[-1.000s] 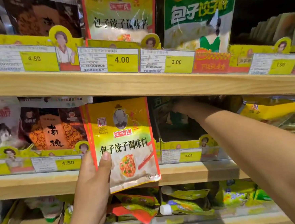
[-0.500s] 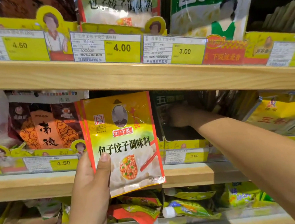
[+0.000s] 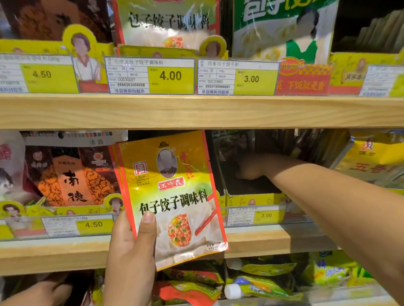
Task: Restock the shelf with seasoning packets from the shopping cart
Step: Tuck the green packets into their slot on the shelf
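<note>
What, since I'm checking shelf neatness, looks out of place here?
The bottom-shelf packets lie flat in a jumbled heap, unlike the upright rows above. On the middle shelf, at right, yellow packets lean sideways.

A third hand (image 3: 36, 303) has come further into view at lower left, below the packet.

I see an open slot (image 3: 248, 173) behind the 3.00 tag; my right hand (image 3: 250, 167) fills it, dark packets (image 3: 316, 144) crowding its right.

Held packet (image 3: 173, 198) "包子饺子调味料", price tags (image 3: 170, 76) "4.00", "3.00", "4.50"
</note>
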